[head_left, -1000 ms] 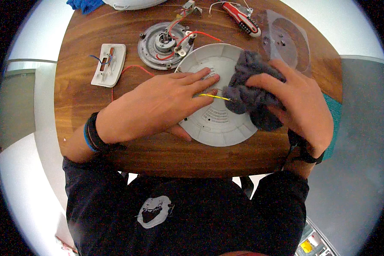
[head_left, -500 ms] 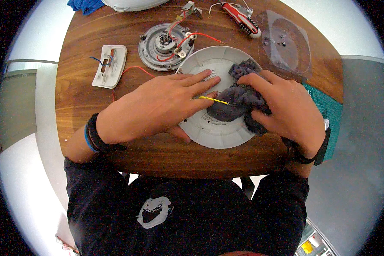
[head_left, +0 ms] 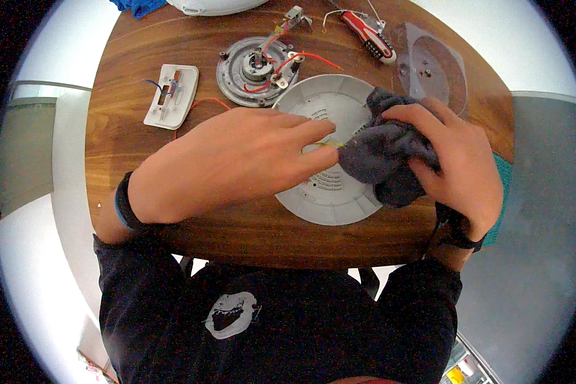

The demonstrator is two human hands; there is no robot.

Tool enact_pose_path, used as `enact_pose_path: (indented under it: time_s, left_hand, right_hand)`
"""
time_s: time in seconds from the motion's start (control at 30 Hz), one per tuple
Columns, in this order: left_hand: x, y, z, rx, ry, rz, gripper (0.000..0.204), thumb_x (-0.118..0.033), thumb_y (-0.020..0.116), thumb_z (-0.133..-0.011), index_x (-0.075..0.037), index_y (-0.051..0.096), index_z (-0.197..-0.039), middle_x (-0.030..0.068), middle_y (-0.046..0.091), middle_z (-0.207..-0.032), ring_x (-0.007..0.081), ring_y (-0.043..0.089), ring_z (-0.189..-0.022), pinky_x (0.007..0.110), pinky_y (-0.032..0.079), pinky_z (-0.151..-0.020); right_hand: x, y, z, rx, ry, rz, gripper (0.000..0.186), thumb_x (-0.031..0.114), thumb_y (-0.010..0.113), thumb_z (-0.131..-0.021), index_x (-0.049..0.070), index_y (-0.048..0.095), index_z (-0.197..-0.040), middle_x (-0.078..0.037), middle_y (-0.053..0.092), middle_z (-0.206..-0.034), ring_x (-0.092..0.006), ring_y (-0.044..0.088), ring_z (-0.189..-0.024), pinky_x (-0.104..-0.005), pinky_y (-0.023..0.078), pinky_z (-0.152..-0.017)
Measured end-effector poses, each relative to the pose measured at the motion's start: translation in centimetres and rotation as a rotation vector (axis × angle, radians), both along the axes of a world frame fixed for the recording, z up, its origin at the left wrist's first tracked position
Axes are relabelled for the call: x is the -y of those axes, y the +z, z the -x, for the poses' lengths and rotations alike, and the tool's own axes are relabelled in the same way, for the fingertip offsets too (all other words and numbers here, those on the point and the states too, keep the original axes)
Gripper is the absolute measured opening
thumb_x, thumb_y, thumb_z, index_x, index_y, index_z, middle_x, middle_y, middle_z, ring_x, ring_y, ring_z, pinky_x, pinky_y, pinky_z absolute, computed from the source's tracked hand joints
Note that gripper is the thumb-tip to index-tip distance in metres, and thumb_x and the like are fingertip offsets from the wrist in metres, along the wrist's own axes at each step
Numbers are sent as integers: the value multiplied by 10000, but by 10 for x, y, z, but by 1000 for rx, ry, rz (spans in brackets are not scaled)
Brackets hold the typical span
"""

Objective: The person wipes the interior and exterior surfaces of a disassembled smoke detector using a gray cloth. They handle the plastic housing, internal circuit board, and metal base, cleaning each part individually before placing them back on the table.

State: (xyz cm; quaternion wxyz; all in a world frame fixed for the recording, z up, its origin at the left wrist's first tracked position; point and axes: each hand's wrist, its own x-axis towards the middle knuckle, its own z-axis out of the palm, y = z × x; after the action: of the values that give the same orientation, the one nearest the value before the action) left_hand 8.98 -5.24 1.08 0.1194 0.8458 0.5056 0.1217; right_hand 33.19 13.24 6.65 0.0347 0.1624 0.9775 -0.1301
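Note:
A round pale-grey plastic cover [head_left: 320, 201] with vented slots lies on the wooden table. My left hand [head_left: 237, 160] reaches over its left side, palm down, fingers apart and stretched out beside a thin yellow wire [head_left: 329, 145] that it partly hides. Whether the fingertips press on the cover or the wire is unclear. My right hand [head_left: 457, 166] grips a crumpled dark-grey cloth [head_left: 384, 153], which lies over the right part of the cover.
Behind are a metal plate with red wires [head_left: 233, 83], a white switch panel [head_left: 166, 109] at left, a red-and-white tool [head_left: 371, 41], a clear plastic piece with small screws [head_left: 451, 70], a white housing [head_left: 214, 8], blue fabric [head_left: 137, 5] and a teal mat [head_left: 500, 185] at right.
The cloth in my right hand went leftward across the cover, then back to the right. My left hand has shifted slightly up and covers more of the yellow wire.

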Motion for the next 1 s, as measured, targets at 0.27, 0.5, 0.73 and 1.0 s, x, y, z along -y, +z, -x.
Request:
enact_pose_path:
  time_s: [0.27, 0.5, 0.73, 1.0]
  left_hand:
    - [-6, -5, -7, -96, 44, -67, 272, -107, 648, -921, -38, 627, -1183, 114, 670, -1154, 296, 759, -869, 414, 642, -706]
    - [-7, -32, -8, -29, -53, -107, 328, -186, 727, -930, 10, 712, -1193, 140, 691, -1268, 335, 754, -1005, 430, 650, -830]
    - [0, -26, -15, -38, -61, 52, 613, -393, 773, -907, 48, 698, -1326, 178, 649, -1435, 375, 621, -1357, 470, 542, -1136]
    - [31, -5, -9, -195, -19, -86, 699, -327, 703, -929, 86, 572, -1478, 228, 531, -1607, 393, 513, -1496, 466, 454, -1248]
  right_hand:
    - [-4, 4, -4, -172, -19, -201, 717, -30, 765, -732, 279, 672, -1372, -125, 695, -1249, -455, 725, -1046, -510, 622, -838]
    - [-4, 21, -9, -328, -119, -205, 710, -95, 689, -685, 148, 714, -1352, -185, 700, -1318, -473, 690, -1191, -429, 554, -1032]
    - [5, 14, -5, -286, 67, -191, 739, 2, 813, -714, 291, 705, -1386, -122, 702, -1303, -427, 726, -1104, -483, 632, -867]
    - [19, 25, -2, -116, 92, -180, 717, -25, 804, -689, 248, 732, -1348, -113, 709, -1324, -403, 722, -1146, -478, 618, -896]
